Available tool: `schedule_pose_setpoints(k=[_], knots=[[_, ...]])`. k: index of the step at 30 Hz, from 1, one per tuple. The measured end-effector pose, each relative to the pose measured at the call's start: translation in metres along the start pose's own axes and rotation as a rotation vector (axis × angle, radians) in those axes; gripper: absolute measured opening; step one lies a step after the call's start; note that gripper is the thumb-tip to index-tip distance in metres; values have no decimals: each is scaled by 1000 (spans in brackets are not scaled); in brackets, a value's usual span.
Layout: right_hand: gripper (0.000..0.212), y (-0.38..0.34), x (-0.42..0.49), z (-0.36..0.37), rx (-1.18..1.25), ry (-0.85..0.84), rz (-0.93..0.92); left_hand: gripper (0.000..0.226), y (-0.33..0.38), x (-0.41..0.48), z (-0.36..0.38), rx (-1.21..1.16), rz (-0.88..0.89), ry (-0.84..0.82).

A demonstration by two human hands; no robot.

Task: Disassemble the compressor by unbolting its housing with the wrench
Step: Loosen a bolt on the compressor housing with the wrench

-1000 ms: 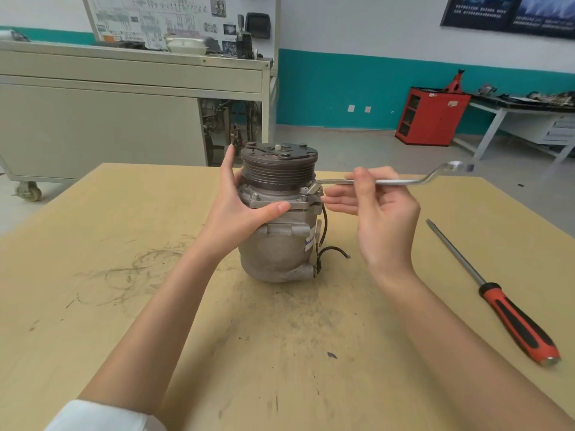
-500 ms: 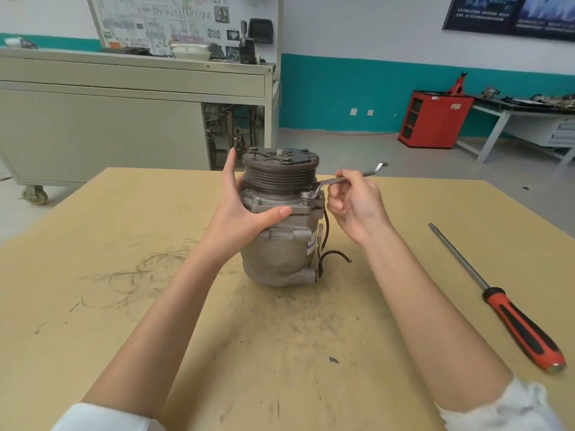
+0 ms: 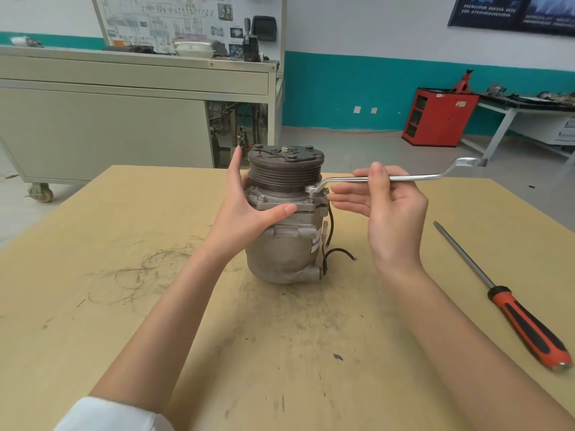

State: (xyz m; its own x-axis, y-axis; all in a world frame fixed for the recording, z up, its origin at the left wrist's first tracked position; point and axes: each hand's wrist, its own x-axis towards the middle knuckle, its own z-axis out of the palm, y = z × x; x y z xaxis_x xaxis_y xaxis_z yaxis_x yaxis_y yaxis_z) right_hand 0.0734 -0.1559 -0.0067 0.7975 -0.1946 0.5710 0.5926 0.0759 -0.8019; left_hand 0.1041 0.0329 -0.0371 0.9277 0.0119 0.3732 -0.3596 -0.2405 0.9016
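Seen from the head camera, a compressor (image 3: 286, 244) stands upright near the middle of a scuffed wooden table (image 3: 124, 244). The left hand (image 3: 245, 213) clasps its upper housing, thumb across the flange and fingers up beside the pulley. The right hand (image 3: 395, 219) pinches a wrench (image 3: 413, 177) between thumb and forefinger, its ring end seated on a flange bolt (image 3: 312, 199). A red-handled screwdriver (image 3: 525, 318) lies well apart at right.

I count one grey metal compressor (image 3: 286, 244), one silver offset wrench (image 3: 413, 177), one red-and-black-handled screwdriver (image 3: 499, 292), one tan wooden table (image 3: 124, 228), one red metal cabinet (image 3: 438, 118), and two bare hands: left hand (image 3: 245, 209), right hand (image 3: 396, 213).
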Motion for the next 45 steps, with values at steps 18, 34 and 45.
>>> schedule_pose_setpoints(k=[18, 34, 45], knots=[[21, 34, 60, 16, 269, -13, 687, 127, 2, -1, 1, -7, -8, 10], [22, -6, 0, 8, 63, 33, 53, 126, 4, -3, 1, -1, -5, 8], [11, 5, -21, 8, -225, 15, -283, 126, 4, -3, 1, 11, -9, 11]])
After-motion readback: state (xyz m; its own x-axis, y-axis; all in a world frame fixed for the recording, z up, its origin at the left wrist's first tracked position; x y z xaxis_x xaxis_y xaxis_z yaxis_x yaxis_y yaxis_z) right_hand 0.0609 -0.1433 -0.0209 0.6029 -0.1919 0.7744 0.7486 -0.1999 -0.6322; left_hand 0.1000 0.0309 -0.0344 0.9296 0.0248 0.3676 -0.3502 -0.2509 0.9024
